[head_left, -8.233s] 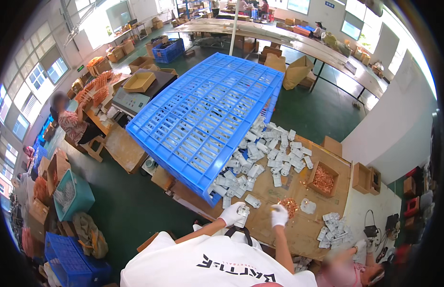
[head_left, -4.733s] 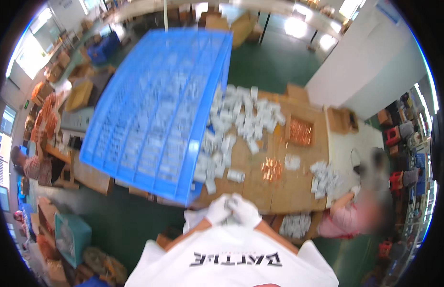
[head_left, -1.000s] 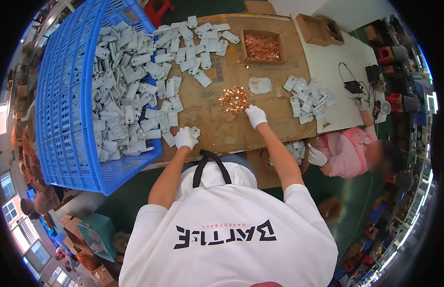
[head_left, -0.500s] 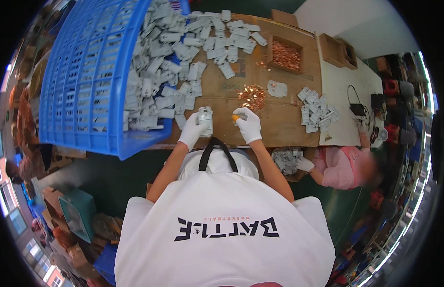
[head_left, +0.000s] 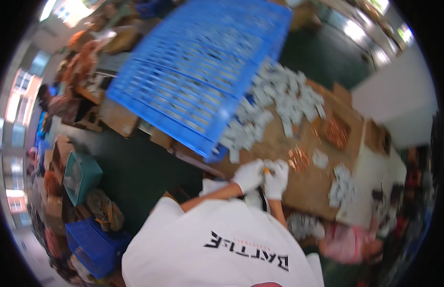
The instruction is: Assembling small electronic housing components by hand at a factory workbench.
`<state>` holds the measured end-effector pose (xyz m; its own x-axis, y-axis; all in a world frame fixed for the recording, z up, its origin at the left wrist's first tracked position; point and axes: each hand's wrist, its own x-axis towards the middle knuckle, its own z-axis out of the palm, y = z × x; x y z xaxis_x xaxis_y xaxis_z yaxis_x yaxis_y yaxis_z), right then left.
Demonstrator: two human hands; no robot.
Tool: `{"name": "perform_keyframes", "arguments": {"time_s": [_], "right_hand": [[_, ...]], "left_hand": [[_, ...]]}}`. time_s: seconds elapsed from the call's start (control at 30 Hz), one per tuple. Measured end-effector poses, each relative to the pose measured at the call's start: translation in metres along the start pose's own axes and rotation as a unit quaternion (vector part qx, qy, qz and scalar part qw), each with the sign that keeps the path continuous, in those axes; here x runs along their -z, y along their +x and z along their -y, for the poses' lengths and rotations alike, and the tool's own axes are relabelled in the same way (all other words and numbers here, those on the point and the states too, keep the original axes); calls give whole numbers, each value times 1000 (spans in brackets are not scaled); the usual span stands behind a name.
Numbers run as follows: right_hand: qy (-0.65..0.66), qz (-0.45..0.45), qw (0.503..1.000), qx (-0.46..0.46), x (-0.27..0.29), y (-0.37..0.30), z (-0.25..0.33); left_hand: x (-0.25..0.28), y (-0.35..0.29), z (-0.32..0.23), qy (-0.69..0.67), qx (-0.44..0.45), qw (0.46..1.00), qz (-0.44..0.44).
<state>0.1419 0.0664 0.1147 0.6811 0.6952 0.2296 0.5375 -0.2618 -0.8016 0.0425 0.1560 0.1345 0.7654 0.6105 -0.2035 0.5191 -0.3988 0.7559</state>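
My white-gloved left hand (head_left: 249, 176) and right hand (head_left: 277, 179) meet near the table's front edge, their fingers curled. A light-grey plastic casing showed in my left hand earlier; the closed fingers and blur now hide it. A small yellow-orange spot (head_left: 266, 171) shows at my right fingertips, too blurred to tell what it is. Just right of the hands lies a loose heap of small copper-coloured metal pieces (head_left: 299, 159). Beyond the left hand, many light-grey plastic casings (head_left: 253, 122) spill from a large tipped blue crate (head_left: 210, 125).
An open box of copper pieces (head_left: 337, 131) stands farther back on the brown tabletop (head_left: 298, 189). Another pile of casings (head_left: 342, 186) lies to the right. A co-worker in pink (head_left: 351, 243) is at the lower right. A teal bin (head_left: 88, 174) stands on the floor left.
The head view has swung left and tilted, shifting the table to the right. My hands have come together from apart, and the left hand's casing is no longer visible.
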Motion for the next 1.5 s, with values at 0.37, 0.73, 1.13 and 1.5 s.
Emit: {"name": "perform_keyframes", "arguments": {"time_s": [0.37, 0.73, 1.13, 1.5], "right_hand": [[273, 171, 918, -232, -4, -16, -34], [200, 369, 883, -209, -12, 8, 17], [221, 446, 832, -245, -17, 3, 1], [518, 286, 746, -305, -15, -23, 16]], "left_hand": [[32, -29, 2, 94, -53, 990, 89], [170, -56, -60, 228, -242, 937, 105], [191, 146, -129, 347, -387, 845, 127], [158, 226, -56, 396, -284, 808, 331]]}}
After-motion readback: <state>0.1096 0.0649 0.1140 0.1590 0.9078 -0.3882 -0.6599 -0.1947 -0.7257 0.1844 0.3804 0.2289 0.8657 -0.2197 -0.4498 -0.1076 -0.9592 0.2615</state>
